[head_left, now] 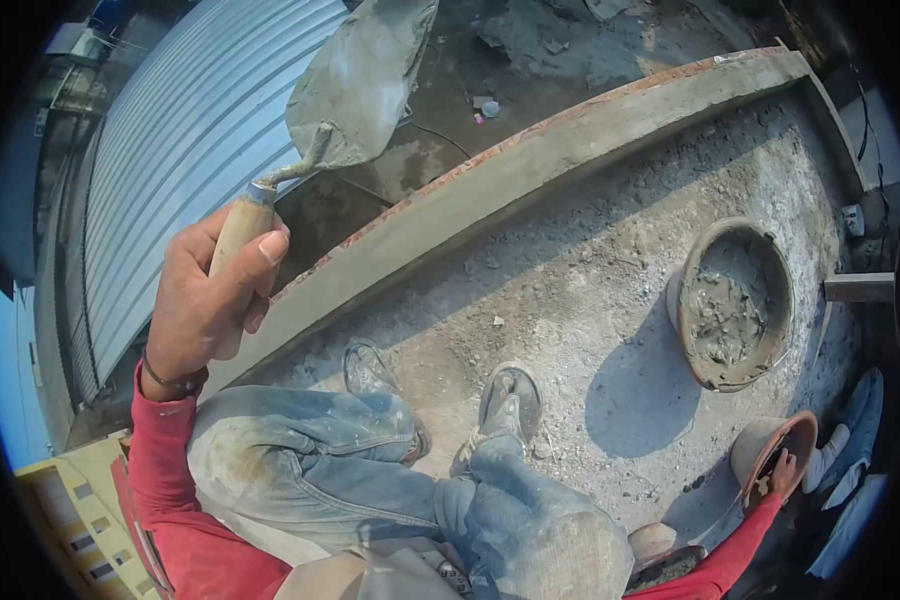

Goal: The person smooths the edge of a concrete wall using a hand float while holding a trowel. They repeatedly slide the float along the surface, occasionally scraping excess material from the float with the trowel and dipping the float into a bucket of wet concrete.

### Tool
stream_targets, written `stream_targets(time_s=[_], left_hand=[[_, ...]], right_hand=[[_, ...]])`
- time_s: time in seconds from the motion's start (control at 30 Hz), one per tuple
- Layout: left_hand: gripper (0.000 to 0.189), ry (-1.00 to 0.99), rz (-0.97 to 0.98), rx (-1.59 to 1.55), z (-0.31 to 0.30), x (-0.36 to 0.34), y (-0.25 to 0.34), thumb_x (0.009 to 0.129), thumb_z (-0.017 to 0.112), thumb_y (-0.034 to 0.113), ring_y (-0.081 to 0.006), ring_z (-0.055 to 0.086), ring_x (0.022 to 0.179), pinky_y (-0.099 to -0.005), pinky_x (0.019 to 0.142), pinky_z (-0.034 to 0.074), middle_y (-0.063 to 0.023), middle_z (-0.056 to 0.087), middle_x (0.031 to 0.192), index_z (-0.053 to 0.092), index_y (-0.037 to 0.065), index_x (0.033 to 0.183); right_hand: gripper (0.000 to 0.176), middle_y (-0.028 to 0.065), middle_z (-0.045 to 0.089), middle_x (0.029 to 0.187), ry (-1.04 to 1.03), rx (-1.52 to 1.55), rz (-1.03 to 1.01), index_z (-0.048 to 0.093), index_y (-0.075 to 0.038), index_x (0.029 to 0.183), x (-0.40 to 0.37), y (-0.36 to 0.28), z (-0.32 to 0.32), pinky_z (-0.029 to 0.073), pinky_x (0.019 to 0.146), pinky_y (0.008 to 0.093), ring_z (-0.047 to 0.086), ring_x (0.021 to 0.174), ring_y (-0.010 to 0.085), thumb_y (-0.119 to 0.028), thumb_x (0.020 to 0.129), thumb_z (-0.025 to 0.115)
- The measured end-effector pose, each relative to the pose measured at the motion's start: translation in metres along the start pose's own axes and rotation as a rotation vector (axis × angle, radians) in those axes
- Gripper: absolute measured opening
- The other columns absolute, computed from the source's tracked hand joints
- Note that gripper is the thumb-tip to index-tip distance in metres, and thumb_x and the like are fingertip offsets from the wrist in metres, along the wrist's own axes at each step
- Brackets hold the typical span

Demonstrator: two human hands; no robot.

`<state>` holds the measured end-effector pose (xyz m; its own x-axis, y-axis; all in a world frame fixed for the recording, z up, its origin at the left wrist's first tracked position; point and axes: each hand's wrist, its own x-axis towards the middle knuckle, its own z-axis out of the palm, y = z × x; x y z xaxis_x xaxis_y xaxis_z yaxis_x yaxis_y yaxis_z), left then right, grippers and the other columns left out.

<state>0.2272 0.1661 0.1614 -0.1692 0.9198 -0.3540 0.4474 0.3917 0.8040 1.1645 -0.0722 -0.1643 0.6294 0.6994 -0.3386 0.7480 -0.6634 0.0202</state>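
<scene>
My left hand [215, 285], raised at the left, is wrapped round the wooden handle of a trowel [355, 95]. The trowel's broad blade is coated in grey mortar and points up and away from me. At the lower right, my right hand [784, 474] reaches into the mouth of a small bucket [750, 450]. Its fingers look curled against the dark inside, and I cannot tell what they hold. A larger tub [682, 305] of wet grey mortar [727, 315] stands just beyond that bucket.
A low wall [530, 170] with a smooth grey face and brick along its far edge curves across the view. Corrugated metal sheeting [195, 130] rises at the left. My shoes [510, 400] rest on rough, gritty floor [590, 310]. A wooden piece [860, 288] juts in at the right.
</scene>
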Motion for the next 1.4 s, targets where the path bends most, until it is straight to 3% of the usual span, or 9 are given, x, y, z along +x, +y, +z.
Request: stream_targets(time_s=[0.63,0.9,0.93,0.97,1.07,1.13,1.2,1.33,1.4], left_hand=[[0.037,0.041,0.006,-0.063,-0.006,0.031,-0.052,0.099,0.077,0.039,-0.0056,0.052,0.054,-0.0238,0.049,0.041,0.0002,0.060,0.072,0.068,0.004,0.095],[0.029,0.016,-0.010,0.052,-0.022,0.035,-0.082,0.101,0.076,0.031,-0.0039,0.049,0.055,-0.0227,0.049,0.040,0.0035,0.057,0.075,0.068,0.003,0.107],[0.028,-0.003,-0.009,0.048,-0.022,0.038,-0.089,0.100,0.078,0.029,-0.0033,0.051,0.057,-0.0228,0.051,0.042,0.0035,0.058,0.075,0.068,0.004,0.106],[0.028,-0.010,-0.006,0.035,-0.023,0.042,-0.096,0.100,0.078,0.029,-0.0033,0.051,0.057,-0.0228,0.051,0.042,0.0035,0.058,0.075,0.068,0.004,0.106],[0.029,-0.021,0.208,0.245,-0.026,0.050,-0.110,0.097,0.082,0.029,-0.0044,0.059,0.063,-0.0232,0.056,0.047,0.0013,0.063,0.077,0.069,0.005,0.107],[0.031,-0.033,0.262,0.261,-0.032,0.056,-0.124,0.097,0.083,0.029,-0.0052,0.060,0.064,-0.0242,0.056,0.048,-0.0004,0.064,0.078,0.069,0.004,0.108],[0.033,-0.068,0.274,0.268,-0.038,0.061,-0.132,0.095,0.084,0.029,-0.0077,0.063,0.066,-0.0266,0.058,0.049,-0.0031,0.067,0.077,0.070,0.003,0.109],[0.033,-0.083,0.217,0.198,-0.047,0.070,-0.150,0.094,0.085,0.029,-0.0111,0.065,0.067,-0.0293,0.062,0.051,-0.0036,0.069,0.075,0.071,0.003,0.108],[0.032,-0.045,0.293,0.192,-0.050,0.075,-0.164,0.094,0.085,0.028,-0.0138,0.066,0.067,-0.0318,0.065,0.053,-0.0053,0.070,0.076,0.071,0.003,0.108]], right_hand=[[0.066,0.0286,0.070,0.129,0.579,0.065,0.302,0.060,0.008,0.137,-0.058,-0.037,-0.026,0.051,0.101,0.0516,0.066,0.119,0.0471,-0.050,0.105,0.062],[0.068,0.0290,0.072,0.125,0.909,0.088,0.229,0.063,0.009,0.133,-0.088,-0.025,-0.051,0.052,0.100,0.0519,0.068,0.115,0.0476,-0.053,0.106,0.061],[0.074,0.0299,0.074,0.116,0.508,0.054,0.363,0.073,0.010,0.116,-0.079,0.014,-0.056,0.053,0.093,0.0547,0.070,0.105,0.0511,-0.062,0.106,0.057],[0.076,0.0260,0.078,0.106,0.437,0.599,0.652,0.076,0.008,0.112,-0.071,0.031,-0.046,0.056,0.088,0.0513,0.073,0.097,0.0465,-0.065,0.104,0.057],[0.078,0.0183,0.078,0.100,0.500,0.207,0.621,0.075,0.009,0.116,-0.106,0.012,-0.080,0.057,0.081,0.0456,0.073,0.091,0.0341,-0.066,0.103,0.058],[0.066,0.0115,0.075,0.094,0.600,0.797,0.625,0.074,0.008,0.114,-0.137,-0.038,-0.089,0.055,0.077,0.0383,0.068,0.084,0.0229,-0.056,0.105,0.063],[0.064,0.0123,0.075,0.093,0.614,0.889,0.592,0.073,0.008,0.113,-0.156,-0.061,-0.093,0.055,0.077,0.0385,0.069,0.084,0.0236,-0.055,0.105,0.064],[0.061,0.0139,0.074,0.092,0.328,0.601,0.484,0.072,0.007,0.112,-0.199,-0.113,-0.067,0.055,0.076,0.0387,0.070,0.083,0.0249,-0.053,0.104,0.065],[0.060,0.0147,0.074,0.091,0.060,0.072,0.185,0.072,0.007,0.112,-0.215,-0.147,-0.036,0.055,0.075,0.0388,0.071,0.083,0.0256,-0.052,0.104,0.066]])
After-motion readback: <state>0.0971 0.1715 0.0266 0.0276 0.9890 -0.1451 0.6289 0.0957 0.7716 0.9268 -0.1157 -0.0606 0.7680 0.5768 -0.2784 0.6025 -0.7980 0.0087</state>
